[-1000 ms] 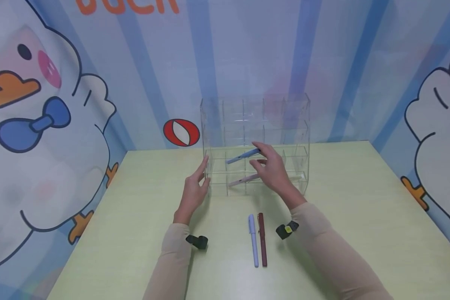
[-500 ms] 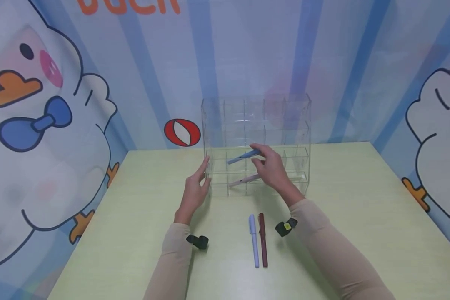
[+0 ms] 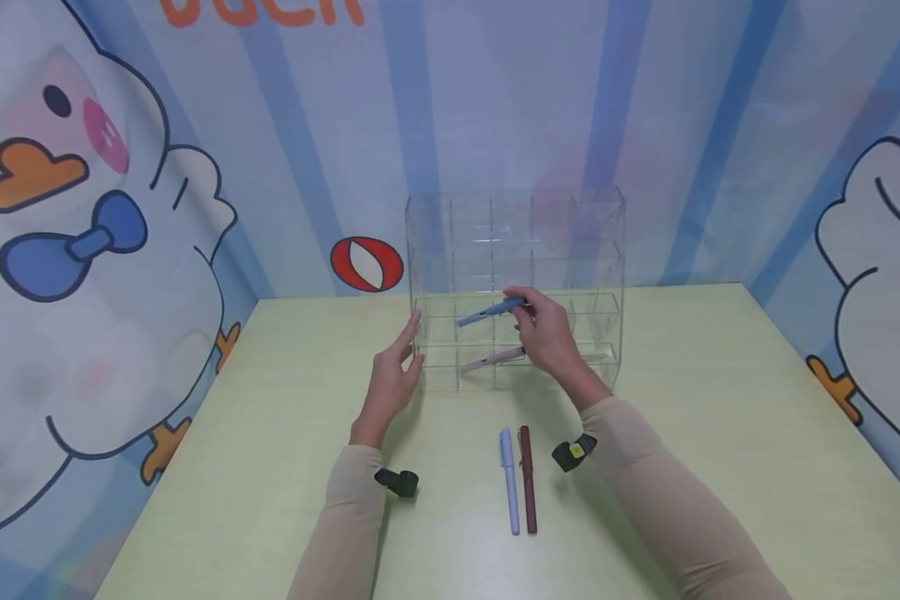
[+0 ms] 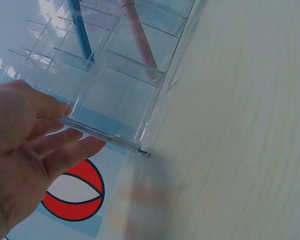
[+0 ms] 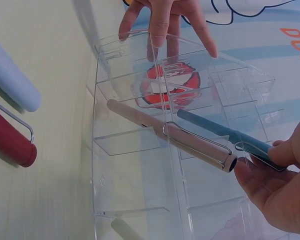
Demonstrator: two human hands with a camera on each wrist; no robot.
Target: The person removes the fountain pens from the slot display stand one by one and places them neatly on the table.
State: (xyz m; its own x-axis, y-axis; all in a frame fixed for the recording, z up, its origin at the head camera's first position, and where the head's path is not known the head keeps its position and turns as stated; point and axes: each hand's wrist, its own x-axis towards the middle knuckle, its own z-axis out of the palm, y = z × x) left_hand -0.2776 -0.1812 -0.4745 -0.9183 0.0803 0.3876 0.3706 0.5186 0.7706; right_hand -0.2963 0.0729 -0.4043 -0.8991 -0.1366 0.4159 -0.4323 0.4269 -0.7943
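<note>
A clear acrylic pen rack (image 3: 495,390) with rows of small compartments stands upright at the back of the table. My left hand (image 3: 392,385) touches its left side panel with spread fingers, also seen from below in the left wrist view. My right hand (image 3: 549,337) pinches the capped end of a blue pen (image 5: 215,129) between thumb and fingers. This pen lies slanted in the second row from the bottom, its other end inside the rack. Below it, a pale pink pen (image 5: 145,119) leans in the bottom row, its clip and dark cap end sticking out towards me.
In front of the rack a lavender pen (image 3: 510,483) and a dark red pen (image 3: 527,482) lie side by side on the pale table (image 3: 232,500). A pale green pen (image 5: 126,231) sits in the bottom row at the right. A printed backdrop (image 3: 307,125) closes off the back.
My right thumb, earlier apart from the blue pen, has come up against its capped end. The left hand stays at the rack's side, and the pens on the table have not moved.
</note>
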